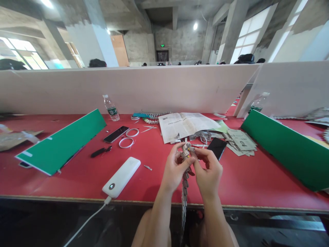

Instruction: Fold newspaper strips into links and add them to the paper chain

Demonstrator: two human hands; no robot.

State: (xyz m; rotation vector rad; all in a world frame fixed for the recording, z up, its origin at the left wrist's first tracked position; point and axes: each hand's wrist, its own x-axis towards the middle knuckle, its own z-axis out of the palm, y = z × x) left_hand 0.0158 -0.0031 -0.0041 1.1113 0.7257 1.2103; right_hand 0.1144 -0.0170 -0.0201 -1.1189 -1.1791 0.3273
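A long chain of folded paper links (184, 192) hangs from my hands past the table's front edge. Its upper end is pinched in my left hand (175, 168), fingers closed round it. My right hand (208, 169) meets it from the other side, thumb and forefinger closed on a small folded paper piece (191, 149) at the chain's top. Just beyond my hands lie a printed paper sheet (185, 124) and a black phone (217, 148). My fingertips partly hide where the piece and the chain meet.
On the red table (154, 185) are a white power bank (122, 176) with a cable, another phone (116, 134), tape rings (126, 142), a dark-handled tool (100, 152) and a stack of paper pieces (241, 142). Green boards (64, 144) stand on both sides; a water bottle (111, 109) stands behind.
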